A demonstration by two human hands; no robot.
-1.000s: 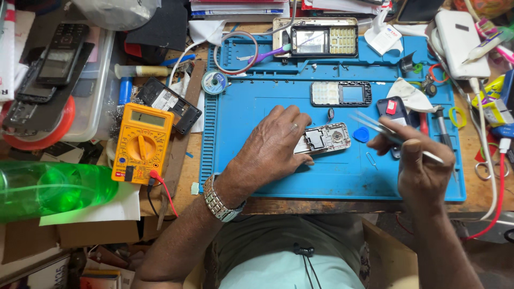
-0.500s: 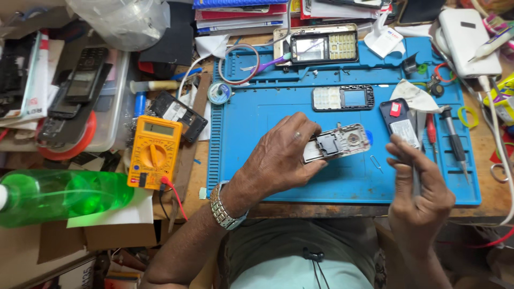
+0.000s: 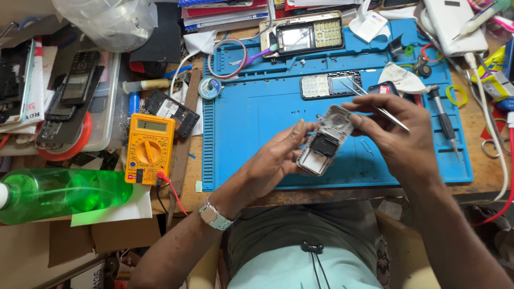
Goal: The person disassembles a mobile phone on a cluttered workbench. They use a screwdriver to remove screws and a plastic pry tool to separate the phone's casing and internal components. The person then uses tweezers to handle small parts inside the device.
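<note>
Both my hands hold a small opened phone body (image 3: 326, 140), silver-framed with a dark part in its middle, lifted above the blue work mat (image 3: 257, 123). My left hand (image 3: 278, 158) grips its lower left side. My right hand (image 3: 399, 134) pinches its upper end and also carries thin metal tweezers (image 3: 375, 104) that point up-left. A watch sits on my left wrist.
A phone keypad frame (image 3: 329, 85) lies on the mat; another opened phone (image 3: 308, 35) lies at its top edge. A yellow multimeter (image 3: 150, 150) with a red lead, a green bottle (image 3: 59, 195), old phones (image 3: 69, 91), a screwdriver (image 3: 441, 118) and a white charger (image 3: 455, 21) surround the mat.
Both hands have lifted the phone body off the mat and tilted it upright. My right hand moved left onto its top end, still carrying the tweezers.
</note>
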